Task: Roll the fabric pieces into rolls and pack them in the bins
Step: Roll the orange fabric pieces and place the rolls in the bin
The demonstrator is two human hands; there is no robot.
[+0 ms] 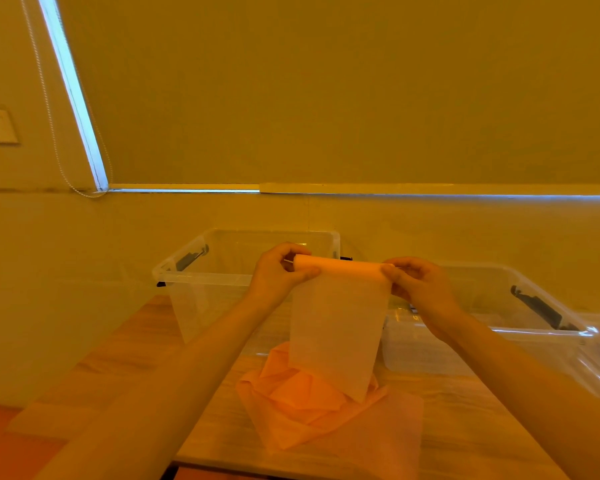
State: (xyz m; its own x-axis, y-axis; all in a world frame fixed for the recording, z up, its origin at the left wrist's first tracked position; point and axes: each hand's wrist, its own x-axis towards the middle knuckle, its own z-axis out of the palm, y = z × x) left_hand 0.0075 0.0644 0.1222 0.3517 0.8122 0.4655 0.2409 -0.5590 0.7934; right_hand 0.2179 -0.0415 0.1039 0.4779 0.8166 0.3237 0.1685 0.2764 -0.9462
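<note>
Rolling is under way: left hand [279, 271] and right hand [418, 284] each pinch an end of the fabric roll [340, 268], its tail hanging above the fabric pile [312, 400]; next, wind up the tail.

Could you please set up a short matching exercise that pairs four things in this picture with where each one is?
Things:
1. fabric roll
2. fabric pile
3. left bin
4. right bin

Places:
A. loose on the table, below the hanging sheet
B. behind the left hand
C. held in the air between both hands
D. beyond the right hand

Pairs: 1-C, 2-A, 3-B, 4-D
</note>
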